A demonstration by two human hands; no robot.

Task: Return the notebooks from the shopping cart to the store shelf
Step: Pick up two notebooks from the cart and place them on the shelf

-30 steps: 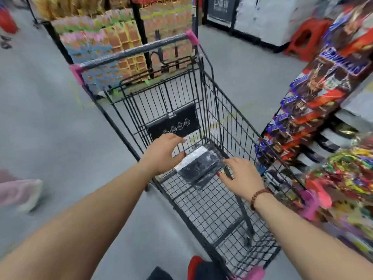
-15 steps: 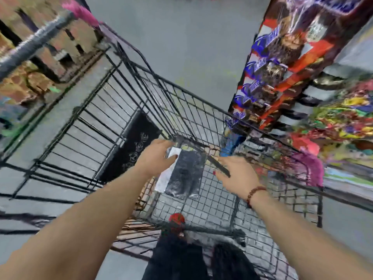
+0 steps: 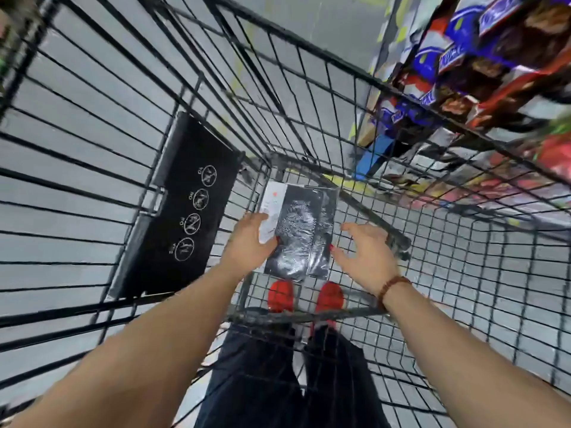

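Both forearms are bare. A brown beaded bracelet (image 3: 394, 287) circles the right wrist. Dark trousers (image 3: 287, 375) and red shoes (image 3: 281, 296) show below.

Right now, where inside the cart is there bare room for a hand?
Bare black wire cart floor lies right of the right hand. Crowded: the black plastic-wrapped notebooks fill the gap between it and the left hand.

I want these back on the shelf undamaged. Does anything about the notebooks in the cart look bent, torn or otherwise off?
Nothing stands out. The notebooks lie flat on the cart floor, wrapped in shiny plastic, one slightly offset from the other. The left hand rests on their left edge; the right hand hovers open beside them.
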